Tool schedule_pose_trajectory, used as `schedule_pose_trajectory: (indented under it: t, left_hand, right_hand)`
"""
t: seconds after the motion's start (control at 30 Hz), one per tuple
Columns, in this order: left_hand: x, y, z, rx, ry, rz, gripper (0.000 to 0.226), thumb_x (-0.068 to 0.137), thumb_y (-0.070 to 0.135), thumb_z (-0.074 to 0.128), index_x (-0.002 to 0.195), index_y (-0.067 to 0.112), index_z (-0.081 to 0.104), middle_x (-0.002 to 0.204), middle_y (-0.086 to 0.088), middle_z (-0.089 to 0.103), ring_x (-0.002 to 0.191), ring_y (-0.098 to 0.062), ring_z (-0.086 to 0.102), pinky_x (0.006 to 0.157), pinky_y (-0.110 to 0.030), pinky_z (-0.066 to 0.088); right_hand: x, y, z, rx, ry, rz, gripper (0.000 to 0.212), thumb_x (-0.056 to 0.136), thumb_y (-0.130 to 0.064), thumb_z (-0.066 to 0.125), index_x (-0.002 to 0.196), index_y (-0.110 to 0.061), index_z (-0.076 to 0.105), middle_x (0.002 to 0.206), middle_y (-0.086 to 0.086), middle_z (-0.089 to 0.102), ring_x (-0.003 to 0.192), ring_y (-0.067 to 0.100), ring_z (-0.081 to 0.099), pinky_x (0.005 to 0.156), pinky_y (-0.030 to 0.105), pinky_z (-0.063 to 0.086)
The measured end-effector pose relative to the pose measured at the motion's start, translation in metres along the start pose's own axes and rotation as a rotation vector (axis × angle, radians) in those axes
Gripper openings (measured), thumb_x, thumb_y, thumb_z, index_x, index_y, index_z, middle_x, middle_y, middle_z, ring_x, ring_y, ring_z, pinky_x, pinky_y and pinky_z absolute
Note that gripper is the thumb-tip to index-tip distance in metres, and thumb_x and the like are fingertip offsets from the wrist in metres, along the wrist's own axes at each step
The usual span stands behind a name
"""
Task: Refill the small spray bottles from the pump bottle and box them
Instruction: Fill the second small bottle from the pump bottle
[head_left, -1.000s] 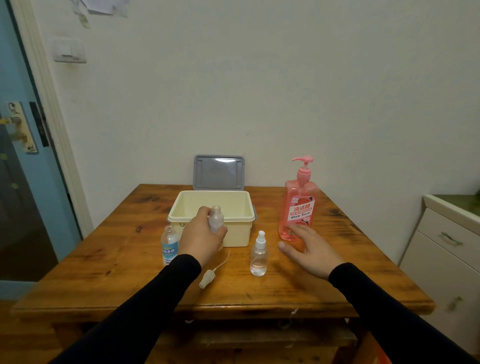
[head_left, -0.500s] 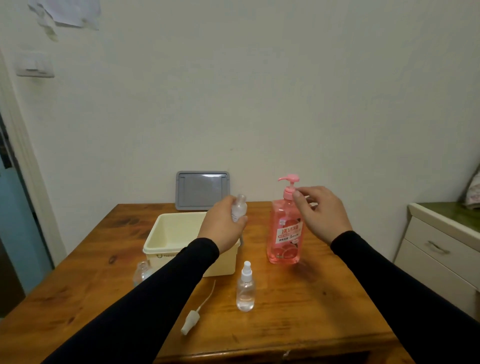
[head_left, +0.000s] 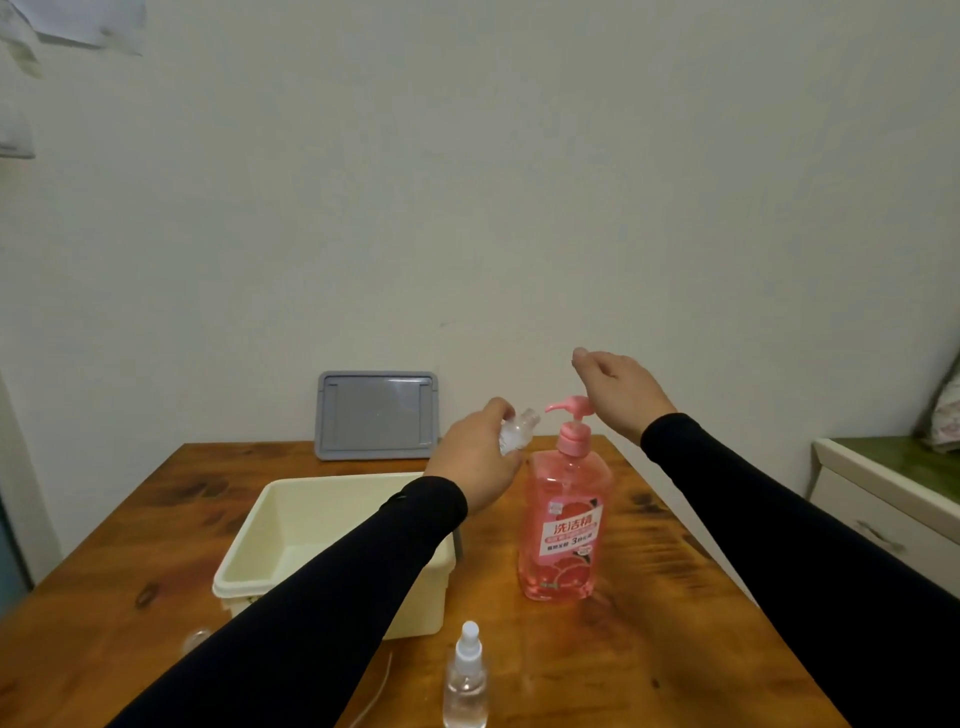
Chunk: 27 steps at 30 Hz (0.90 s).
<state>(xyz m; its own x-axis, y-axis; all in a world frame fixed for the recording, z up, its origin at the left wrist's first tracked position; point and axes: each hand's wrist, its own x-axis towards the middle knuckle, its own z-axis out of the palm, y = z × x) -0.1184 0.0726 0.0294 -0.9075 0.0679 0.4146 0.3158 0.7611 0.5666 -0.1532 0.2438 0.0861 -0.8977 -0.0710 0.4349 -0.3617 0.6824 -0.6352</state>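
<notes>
While the left hand (head_left: 475, 460) grips a small uncapped clear spray bottle (head_left: 514, 438), tilted with its open neck just beside the pink nozzle, the right hand (head_left: 618, 392) rests its palm on the pump head of the pink dish soap pump bottle (head_left: 563, 514), fingers loosely spread. The pump bottle stands on the wooden table (head_left: 649, 639), right of the cream plastic box (head_left: 332, 540). A capped spray bottle (head_left: 466, 680) stands near the front edge.

Left hand (head_left: 475, 457) raised at center, fingers curled in a grip, forearm in black sleeve running down to 7 o'clock. Right hand (head_left: 618, 392) higher, toward 1 o'clock, palm down, fingers relaxed, sleeve running to 5 o'clock.
</notes>
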Motion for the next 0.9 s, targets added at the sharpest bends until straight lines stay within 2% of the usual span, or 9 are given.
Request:
schedule_pose_trajectory:
  t: [0.07,0.13,0.27,0.37,0.47,0.6,0.7,0.9]
  left_hand:
    - [0.005,0.000,0.001,0.011,-0.002,0.025,0.040,0.090,0.027,0.061,0.127,0.022,0.045,0.111,-0.002,0.059,0.088,-0.016,0.055,0.075,-0.025,0.048]
    - [0.012,0.000,0.003,0.012,0.005,0.046,0.041,0.090,0.027,0.061,0.128,0.024,0.046,0.114,-0.002,0.060,0.091,-0.016,0.055,0.078,-0.026,0.048]
    - [0.019,0.004,0.004,0.019,-0.016,0.098,0.045,0.092,0.028,0.058,0.134,0.028,0.043,0.121,-0.002,0.058,0.101,-0.018,0.055,0.086,-0.027,0.046]
    - [0.023,0.007,0.001,0.081,-0.050,0.161,0.049,0.094,0.026,0.052,0.141,0.029,0.037,0.124,-0.002,0.054,0.107,-0.018,0.052,0.085,-0.023,0.039]
    - [0.027,0.009,-0.003,0.129,-0.068,0.181,0.048,0.094,0.028,0.051,0.140,0.031,0.038,0.121,-0.002,0.052,0.102,-0.017,0.052,0.083,-0.024,0.042]
    - [0.028,0.010,-0.005,0.146,-0.076,0.199,0.043,0.093,0.028,0.052,0.135,0.031,0.042,0.117,-0.001,0.053,0.097,-0.016,0.051,0.082,-0.025,0.043]
    - [0.031,0.007,-0.005,0.153,-0.078,0.214,0.042,0.095,0.030,0.051,0.137,0.031,0.042,0.119,-0.001,0.054,0.100,-0.016,0.051,0.082,-0.023,0.039]
    - [0.028,0.000,0.005,0.142,-0.109,0.194,0.043,0.096,0.030,0.051,0.138,0.030,0.041,0.118,0.000,0.054,0.098,-0.013,0.049,0.081,-0.022,0.038]
  right_hand:
    - [0.008,0.000,0.002,0.022,-0.060,0.053,0.057,0.101,-0.041,0.027,0.108,0.006,0.059,0.111,0.020,0.064,0.106,0.035,0.057,0.090,0.041,0.045]
    - [0.017,0.000,0.006,0.037,-0.112,0.095,0.060,0.100,-0.042,0.025,0.118,0.006,0.056,0.124,0.023,0.058,0.116,0.035,0.053,0.098,0.043,0.041]
    - [0.028,0.000,0.015,-0.006,-0.239,0.172,0.058,0.100,-0.044,0.022,0.125,-0.004,0.056,0.118,0.017,0.061,0.109,0.029,0.057,0.092,0.037,0.041]
    - [0.033,0.000,0.018,-0.042,-0.363,0.235,0.059,0.100,-0.048,0.020,0.135,-0.010,0.050,0.135,0.013,0.052,0.121,0.026,0.049,0.103,0.037,0.035]
    - [0.038,-0.004,0.016,-0.058,-0.454,0.299,0.063,0.099,-0.053,0.016,0.138,-0.012,0.046,0.139,0.013,0.048,0.126,0.027,0.045,0.107,0.039,0.032]
    - [0.043,-0.010,0.017,-0.122,-0.445,0.303,0.068,0.099,-0.054,0.012,0.141,-0.010,0.043,0.135,0.016,0.051,0.121,0.028,0.048,0.109,0.041,0.031]
    - [0.044,-0.009,0.023,-0.160,-0.447,0.320,0.068,0.099,-0.052,0.010,0.143,-0.007,0.039,0.138,0.019,0.048,0.126,0.030,0.044,0.106,0.041,0.030]
    - [0.039,0.007,0.035,-0.094,-0.437,0.300,0.060,0.101,-0.045,0.015,0.140,-0.011,0.045,0.140,0.014,0.047,0.124,0.028,0.046,0.104,0.038,0.032]
